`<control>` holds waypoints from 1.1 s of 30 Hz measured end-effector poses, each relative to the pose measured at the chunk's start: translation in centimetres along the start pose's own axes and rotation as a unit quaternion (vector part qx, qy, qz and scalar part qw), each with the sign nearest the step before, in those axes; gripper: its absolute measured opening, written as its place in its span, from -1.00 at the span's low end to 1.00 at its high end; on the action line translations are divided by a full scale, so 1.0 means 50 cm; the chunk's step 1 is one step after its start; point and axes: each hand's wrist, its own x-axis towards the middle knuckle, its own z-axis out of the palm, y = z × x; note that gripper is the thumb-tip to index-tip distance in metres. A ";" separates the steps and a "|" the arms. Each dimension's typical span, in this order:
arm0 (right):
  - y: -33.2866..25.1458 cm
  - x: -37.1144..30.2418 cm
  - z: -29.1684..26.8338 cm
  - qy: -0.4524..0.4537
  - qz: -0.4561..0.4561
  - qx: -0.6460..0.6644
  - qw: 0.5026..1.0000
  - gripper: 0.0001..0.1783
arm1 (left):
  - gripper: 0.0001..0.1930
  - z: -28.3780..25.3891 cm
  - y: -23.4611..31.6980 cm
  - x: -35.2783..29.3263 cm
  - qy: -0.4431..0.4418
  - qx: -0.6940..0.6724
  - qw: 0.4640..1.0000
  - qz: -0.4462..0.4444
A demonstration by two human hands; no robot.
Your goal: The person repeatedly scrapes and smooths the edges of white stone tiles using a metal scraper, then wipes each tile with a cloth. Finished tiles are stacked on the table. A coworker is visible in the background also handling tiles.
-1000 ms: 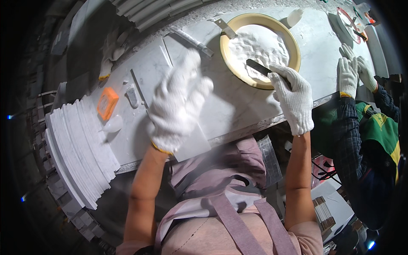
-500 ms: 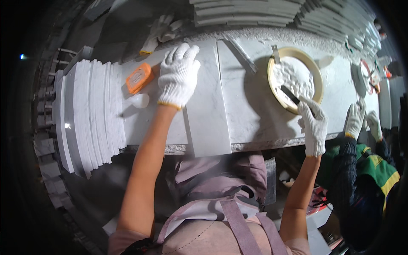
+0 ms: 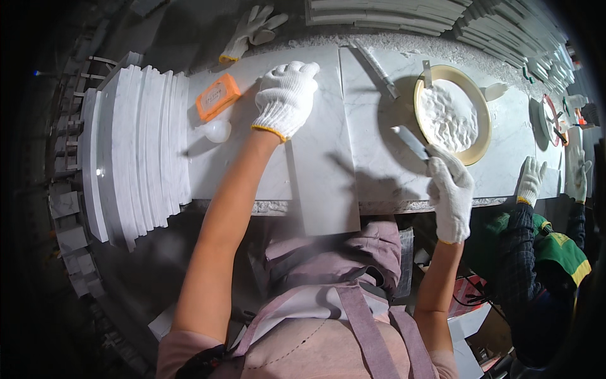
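Note:
My left hand [image 3: 286, 98], in a white knit glove, rests open on a long marble strip [image 3: 323, 183], its fingers bent and their tips hidden. The strip's near end juts past the bench edge. My right hand [image 3: 452, 196], gloved alike, is closed around a flat narrow spatula [image 3: 411, 144]. White stuff shows at the spatula's tip, which points up and left above the bench. Just beyond that hand stands a cream bowl [image 3: 485, 134] of thick white paste [image 3: 449, 117]. A small metal blade [image 3: 427, 74] leans over the bowl's far rim.
Marble slabs [image 3: 136, 151] stand stacked at left beside an orange box [image 3: 217, 96] and a whitish rounded object [image 3: 218, 131]. A metal bar [image 3: 377, 69] and a loose glove [image 3: 252, 31] lie farther back. A co-worker's gloved hand [image 3: 532, 180] is at right.
My right hand has drawn the spatula out of the bowl and leftward over the bench. My left hand's fingers have bent more on the strip. The co-worker's hands have moved apart.

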 end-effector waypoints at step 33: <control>0.051 -0.010 0.171 -0.045 -0.022 0.131 0.990 -0.32 | -0.52 0.095 -0.058 -0.387 0.391 -0.217 0.887 -0.120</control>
